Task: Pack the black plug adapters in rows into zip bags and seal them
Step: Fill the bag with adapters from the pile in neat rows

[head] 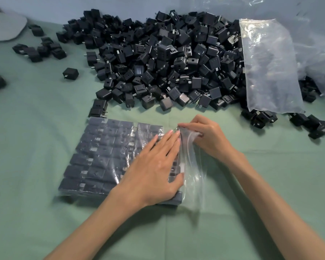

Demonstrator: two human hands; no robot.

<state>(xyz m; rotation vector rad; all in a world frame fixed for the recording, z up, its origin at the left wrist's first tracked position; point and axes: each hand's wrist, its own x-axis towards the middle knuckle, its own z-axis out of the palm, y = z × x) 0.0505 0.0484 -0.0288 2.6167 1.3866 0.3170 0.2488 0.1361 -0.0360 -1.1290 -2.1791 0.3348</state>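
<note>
A clear zip bag (109, 156) lies flat on the green cloth, filled with black plug adapters in neat rows. My left hand (154, 169) presses flat on the bag's right part, fingers straight. My right hand (203, 136) pinches the bag's open mouth (189, 162) at its far corner, where the loose plastic stands up in folds. A large heap of loose black plug adapters (167, 59) fills the table beyond the bag.
An empty clear zip bag (270, 68) leans over the right side of the heap, with more plastic behind it. Stray adapters (39, 49) lie at the far left and at the right (308, 122). A grey flat object (6, 27) sits in the far left corner.
</note>
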